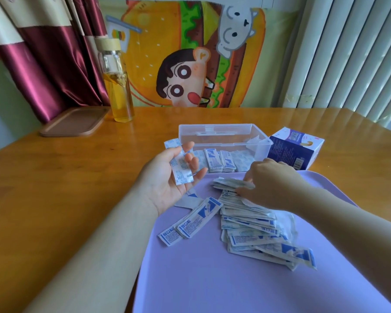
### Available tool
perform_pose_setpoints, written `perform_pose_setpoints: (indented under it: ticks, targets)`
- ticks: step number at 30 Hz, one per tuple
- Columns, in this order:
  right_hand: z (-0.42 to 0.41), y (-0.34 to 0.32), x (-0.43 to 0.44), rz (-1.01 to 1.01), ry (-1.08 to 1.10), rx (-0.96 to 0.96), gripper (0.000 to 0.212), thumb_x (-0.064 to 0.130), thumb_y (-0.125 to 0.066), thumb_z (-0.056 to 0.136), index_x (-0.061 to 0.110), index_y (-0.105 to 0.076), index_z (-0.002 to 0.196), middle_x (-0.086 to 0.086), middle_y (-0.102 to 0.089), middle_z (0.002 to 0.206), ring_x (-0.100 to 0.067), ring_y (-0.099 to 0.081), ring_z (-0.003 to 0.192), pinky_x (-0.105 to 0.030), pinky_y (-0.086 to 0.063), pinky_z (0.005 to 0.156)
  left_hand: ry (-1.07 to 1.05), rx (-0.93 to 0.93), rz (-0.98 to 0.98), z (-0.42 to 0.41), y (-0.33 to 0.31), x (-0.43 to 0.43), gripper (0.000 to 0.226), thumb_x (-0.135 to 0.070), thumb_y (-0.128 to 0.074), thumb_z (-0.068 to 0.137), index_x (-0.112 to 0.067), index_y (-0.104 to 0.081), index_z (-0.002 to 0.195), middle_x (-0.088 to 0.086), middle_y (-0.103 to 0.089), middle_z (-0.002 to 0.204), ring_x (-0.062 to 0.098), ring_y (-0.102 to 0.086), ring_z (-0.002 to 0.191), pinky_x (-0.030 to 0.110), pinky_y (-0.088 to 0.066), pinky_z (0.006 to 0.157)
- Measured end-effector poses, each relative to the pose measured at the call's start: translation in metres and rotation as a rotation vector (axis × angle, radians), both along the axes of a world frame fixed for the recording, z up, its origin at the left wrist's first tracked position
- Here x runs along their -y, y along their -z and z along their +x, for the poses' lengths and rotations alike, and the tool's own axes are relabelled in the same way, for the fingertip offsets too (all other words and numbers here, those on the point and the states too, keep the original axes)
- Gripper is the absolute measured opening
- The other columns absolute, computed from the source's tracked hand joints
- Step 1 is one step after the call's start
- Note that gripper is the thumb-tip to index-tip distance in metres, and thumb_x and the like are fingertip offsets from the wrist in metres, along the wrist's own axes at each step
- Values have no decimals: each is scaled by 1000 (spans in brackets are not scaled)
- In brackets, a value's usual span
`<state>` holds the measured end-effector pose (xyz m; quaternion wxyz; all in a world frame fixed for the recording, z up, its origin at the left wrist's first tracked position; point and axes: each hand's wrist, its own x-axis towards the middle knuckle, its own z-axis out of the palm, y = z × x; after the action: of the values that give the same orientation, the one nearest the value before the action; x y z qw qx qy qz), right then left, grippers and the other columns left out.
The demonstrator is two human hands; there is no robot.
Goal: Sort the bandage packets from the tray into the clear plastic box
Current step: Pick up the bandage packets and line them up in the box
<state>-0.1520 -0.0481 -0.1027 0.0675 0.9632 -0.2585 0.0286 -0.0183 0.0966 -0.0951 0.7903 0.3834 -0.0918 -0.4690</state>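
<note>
A lilac tray lies in front of me with a heap of white-and-blue bandage packets on it and two loose packets to the heap's left. My left hand is palm up over the tray's far left corner, fingers loosely curled round a few small packets. My right hand rests on the far end of the heap, its fingertips pinching a packet there. Behind the tray stands the clear plastic box, with several packets stacked upright inside.
A blue and white carton stands right of the box. A glass bottle of yellow liquid and a brown lid or tray sit at the wooden table's far left. Curtain, cartoon cloth and blinds lie behind.
</note>
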Motion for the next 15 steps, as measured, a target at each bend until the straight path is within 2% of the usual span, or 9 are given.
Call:
perform_pose_setpoints:
  ticks: [2,6,12,15]
  targets:
    - [0,4,-1,-63,-38,0,40,47,-38,92,20,-67,95,4,-59,102,-19,-50,100,-30,-34,81,-1,2,1,0,0,0,27,-20,-39,100,-9,-62,105,-3,-51,60,6,-57,46,35,-57,70]
    - [2,9,-1,-134,-79,8,34,33,-34,93,17,-63,84,2,-57,92,-20,-49,91,-31,-33,78,4,-4,0,0,0,0,26,-20,-39,100,-9,-63,106,-2,-51,61,6,-57,47,36,-57,72]
    - [2,14,10,-152,-200,58,23,30,-36,99,24,-58,95,7,-61,96,-19,-54,97,-31,-40,86,8,-13,0,0,0,0,27,-20,-39,99,-9,-63,106,-2,-52,61,6,-56,47,37,-56,73]
    - [-2,11,11,-150,-182,175,25,28,-37,99,23,-61,93,6,-65,90,-20,-56,90,-29,-38,76,23,-14,6,0,1,0,25,-20,-41,99,-10,-63,106,-3,-52,61,6,-55,47,33,-56,72]
